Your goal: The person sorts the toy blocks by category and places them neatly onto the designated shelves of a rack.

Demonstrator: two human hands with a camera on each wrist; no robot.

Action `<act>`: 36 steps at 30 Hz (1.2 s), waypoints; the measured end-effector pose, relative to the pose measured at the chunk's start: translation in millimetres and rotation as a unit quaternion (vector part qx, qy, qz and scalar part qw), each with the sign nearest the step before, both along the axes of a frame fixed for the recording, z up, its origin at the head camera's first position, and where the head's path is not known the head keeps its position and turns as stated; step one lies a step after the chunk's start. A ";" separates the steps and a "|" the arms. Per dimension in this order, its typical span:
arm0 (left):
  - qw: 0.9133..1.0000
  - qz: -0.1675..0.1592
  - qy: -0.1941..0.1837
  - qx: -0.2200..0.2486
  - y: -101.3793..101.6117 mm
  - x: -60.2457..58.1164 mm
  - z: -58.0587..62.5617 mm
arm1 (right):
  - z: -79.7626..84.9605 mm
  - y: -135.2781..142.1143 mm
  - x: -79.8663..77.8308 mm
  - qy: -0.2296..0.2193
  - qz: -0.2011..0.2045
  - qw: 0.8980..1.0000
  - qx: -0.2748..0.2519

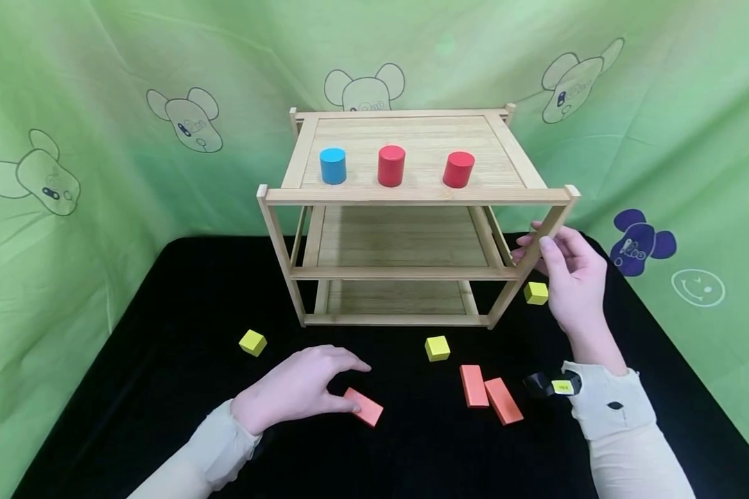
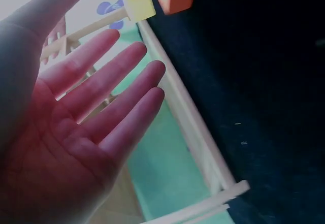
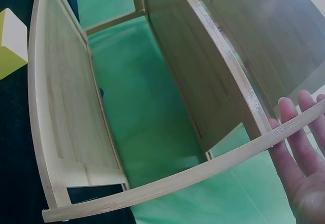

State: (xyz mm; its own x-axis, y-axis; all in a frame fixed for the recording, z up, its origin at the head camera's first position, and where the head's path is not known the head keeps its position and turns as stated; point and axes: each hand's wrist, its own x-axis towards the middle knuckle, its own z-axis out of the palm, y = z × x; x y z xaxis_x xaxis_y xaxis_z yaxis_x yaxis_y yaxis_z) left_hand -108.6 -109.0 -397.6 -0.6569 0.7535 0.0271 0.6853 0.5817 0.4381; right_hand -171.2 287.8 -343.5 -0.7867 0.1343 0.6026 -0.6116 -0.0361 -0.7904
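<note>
A three-tier wooden shelf (image 1: 412, 195) stands at the back of the black surface. My right hand (image 1: 575, 281) grips its right front leg, thumb on the near side and fingers passing behind. In the right wrist view, fingers (image 3: 299, 148) show past the wooden bar; the thumb is out of sight there. Low at the front, my left hand (image 1: 302, 384) has its fingers stretched out, as the left wrist view also shows. Its thumb tip overlaps the corner of a flat red block (image 1: 369, 410); whether it touches, I cannot tell.
On the top tier stand a blue cylinder (image 1: 333, 166) and two red cylinders (image 1: 391, 166). Yellow cubes lie left (image 1: 252, 342), in front (image 1: 437, 348) and right (image 1: 536, 293) of the shelf. Two more red blocks (image 1: 474, 386) lie front right. A green printed curtain (image 1: 250, 62) hangs behind.
</note>
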 end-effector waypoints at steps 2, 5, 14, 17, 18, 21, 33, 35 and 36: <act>1.000 0.001 -0.006 -0.007 -2.8 2.5 -3.3 | 0.0 -0.3 -0.3 -0.001 -0.001 1.000 0.001; 1.000 -0.002 -0.015 -0.016 -5.3 5.2 -7.9 | 0.2 -0.5 -0.3 -0.001 0.000 1.000 0.001; 0.999 -0.011 -0.036 -0.011 -6.5 2.7 -17.8 | 1.3 -2.2 1.3 -0.004 0.014 1.000 -0.013; 0.999 -0.010 -0.038 -0.009 -7.2 1.3 -21.2 | 1.5 -2.3 1.6 -0.005 0.001 1.000 -0.004; 0.999 -0.009 -0.037 -0.008 -7.5 1.0 -22.1 | 1.4 -2.2 1.5 -0.004 0.001 1.000 -0.003; 0.999 -0.005 -0.034 -0.004 -7.8 0.6 -23.6 | 1.1 -1.8 1.2 -0.001 0.013 1.000 -0.013; 0.999 -0.002 -0.048 0.014 -8.0 -2.7 -26.0 | -0.1 -0.4 -0.1 -0.003 0.005 1.000 -0.005; 0.999 -0.004 -0.049 0.024 -8.1 -3.0 -26.7 | -0.1 -0.2 -0.1 -0.003 0.003 1.000 -0.003; 0.998 -0.005 -0.047 0.029 -8.3 -3.2 -26.9 | -0.1 0.0 -0.1 -0.004 0.002 1.000 -0.001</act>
State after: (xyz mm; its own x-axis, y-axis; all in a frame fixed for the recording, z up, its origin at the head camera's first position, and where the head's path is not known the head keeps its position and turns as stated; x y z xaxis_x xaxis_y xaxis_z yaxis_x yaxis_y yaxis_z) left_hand -111.8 -117.4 -424.5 -0.6509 0.7591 0.0091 0.6450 0.5466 0.5340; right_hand -171.3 287.8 -343.6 -0.7914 0.1337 0.5965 -0.6058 -0.0403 -0.7946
